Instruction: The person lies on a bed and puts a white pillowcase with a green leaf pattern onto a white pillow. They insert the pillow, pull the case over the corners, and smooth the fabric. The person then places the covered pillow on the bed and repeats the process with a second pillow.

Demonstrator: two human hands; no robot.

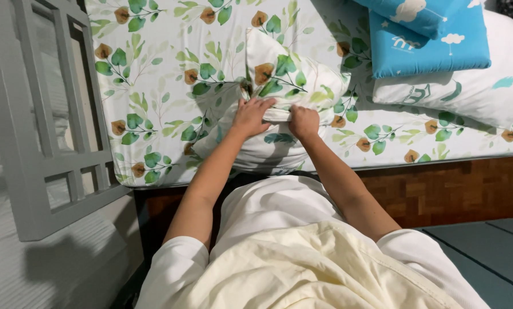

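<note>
1. Leaning over the edge of the bed (171, 74), the person had both bare hands on a leaf-patterned pillow (279, 86) that lay on the matching leaf-print sheet.
2. The left hand (251, 116) lay across the pillow's near edge, fingers bent over a bunched fold of the pillowcase, its grip pressed down on the cloth.
3. The right hand (304, 121) sat just beside it, its grip closed into a fist that pinched the same fold of fabric.
4. The pillow rested near the middle of the mattress's near side, its lower part hanging toward the person and its upper corner tilted up toward the headboard end.
5. To the right, well apart from the hands, a blue cushion (428, 43) with white cloud shapes lay on a larger white pillow (474, 91).
6. A grey slatted frame (39, 131) stood at the left of the bed.
7. Below the mattress ran a brown wooden bed base (456, 189).
8. A pale cream cloth (302, 269) was draped in front of the person's chest.
</note>
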